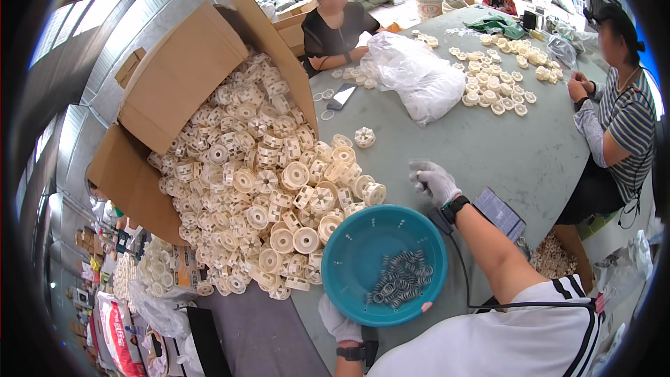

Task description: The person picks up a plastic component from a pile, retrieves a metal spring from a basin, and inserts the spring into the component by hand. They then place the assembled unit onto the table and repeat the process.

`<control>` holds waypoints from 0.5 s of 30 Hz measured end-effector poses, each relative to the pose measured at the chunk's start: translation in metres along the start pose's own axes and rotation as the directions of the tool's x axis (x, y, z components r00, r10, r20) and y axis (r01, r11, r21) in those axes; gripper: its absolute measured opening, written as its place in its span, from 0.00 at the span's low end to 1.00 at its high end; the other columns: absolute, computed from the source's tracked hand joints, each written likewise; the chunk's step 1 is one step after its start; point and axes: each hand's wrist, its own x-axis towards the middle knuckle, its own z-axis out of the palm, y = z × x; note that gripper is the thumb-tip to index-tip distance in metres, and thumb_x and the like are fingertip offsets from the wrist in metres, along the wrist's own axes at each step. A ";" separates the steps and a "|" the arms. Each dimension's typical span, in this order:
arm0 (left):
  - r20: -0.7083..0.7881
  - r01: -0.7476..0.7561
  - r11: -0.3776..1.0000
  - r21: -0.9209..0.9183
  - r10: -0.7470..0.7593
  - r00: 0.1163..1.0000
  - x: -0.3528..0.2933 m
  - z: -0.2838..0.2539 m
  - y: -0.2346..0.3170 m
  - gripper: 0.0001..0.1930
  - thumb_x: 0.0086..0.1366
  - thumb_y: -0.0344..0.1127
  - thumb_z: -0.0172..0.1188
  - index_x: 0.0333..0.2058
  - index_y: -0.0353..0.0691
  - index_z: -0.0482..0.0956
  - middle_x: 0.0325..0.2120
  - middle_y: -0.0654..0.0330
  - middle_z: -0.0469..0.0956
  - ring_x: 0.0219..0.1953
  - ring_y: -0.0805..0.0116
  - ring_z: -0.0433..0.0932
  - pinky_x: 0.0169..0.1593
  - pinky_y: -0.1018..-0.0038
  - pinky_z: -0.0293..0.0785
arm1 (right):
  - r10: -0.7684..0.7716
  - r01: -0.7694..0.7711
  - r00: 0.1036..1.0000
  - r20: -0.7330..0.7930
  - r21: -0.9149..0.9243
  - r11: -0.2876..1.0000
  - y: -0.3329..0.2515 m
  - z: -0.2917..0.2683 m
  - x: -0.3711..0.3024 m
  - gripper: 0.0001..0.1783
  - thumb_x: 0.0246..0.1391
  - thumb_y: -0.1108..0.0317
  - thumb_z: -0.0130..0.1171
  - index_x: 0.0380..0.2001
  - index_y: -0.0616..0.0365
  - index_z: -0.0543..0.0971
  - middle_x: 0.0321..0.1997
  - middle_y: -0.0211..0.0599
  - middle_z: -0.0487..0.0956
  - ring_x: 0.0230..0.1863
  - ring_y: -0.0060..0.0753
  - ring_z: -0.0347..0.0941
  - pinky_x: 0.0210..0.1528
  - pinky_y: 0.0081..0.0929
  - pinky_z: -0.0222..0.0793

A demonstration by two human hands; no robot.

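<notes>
A teal plastic basin (pixel 340 258) is in front of me, with a heap of small metal coil springs (pixel 401 278) on its bottom. My left hand (pixel 340 321), in a white glove, grips the basin's near left side; the rim hides its fingertips. Beyond the basin's far right rim, my gloved right hand (pixel 436 183) hovers over the table with fingers reaching left and apart. I make out nothing held in it. To the left, a large pile of cream plastic wheel-like parts (pixel 258 182) spills from a tipped cardboard box (pixel 181 77). One such part (pixel 364 137) sits apart from the pile.
On the green table (pixel 391 161) lie a phone (pixel 342 96), a white plastic bag (pixel 415 73) and more cream parts (pixel 495 84). A dark flat pad (pixel 500 211) is beside my right forearm. Co-workers sit across (pixel 335 28) and at the right (pixel 621 105). A cable crosses my right arm.
</notes>
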 end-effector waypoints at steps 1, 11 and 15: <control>-0.002 0.000 1.000 0.000 0.000 1.000 0.000 0.001 -0.002 0.14 0.51 0.39 0.68 0.36 0.43 0.77 0.33 0.57 0.76 0.41 0.50 0.74 0.45 0.58 0.68 | 0.045 -0.045 0.999 0.000 0.030 0.999 0.011 -0.006 0.001 0.22 0.58 0.76 0.47 0.57 0.66 0.72 0.36 0.33 0.77 0.26 0.17 0.69 0.25 0.15 0.66; -0.019 -0.088 0.987 0.132 0.091 0.996 0.002 -0.003 0.002 0.13 0.51 0.38 0.67 0.34 0.43 0.77 0.33 0.56 0.77 0.40 0.51 0.74 0.42 0.59 0.69 | 0.104 -0.105 0.994 0.020 0.077 0.991 0.017 -0.012 0.003 0.23 0.57 0.80 0.46 0.57 0.69 0.69 0.37 0.37 0.75 0.26 0.18 0.69 0.23 0.15 0.66; -0.026 -0.060 0.998 0.026 0.061 0.998 0.010 0.001 0.000 0.07 0.51 0.36 0.67 0.27 0.43 0.78 0.24 0.56 0.78 0.30 0.51 0.78 0.32 0.60 0.71 | 0.117 -0.118 0.993 0.016 0.089 0.989 0.019 -0.013 0.004 0.23 0.58 0.80 0.46 0.58 0.69 0.69 0.36 0.36 0.75 0.26 0.18 0.69 0.23 0.14 0.66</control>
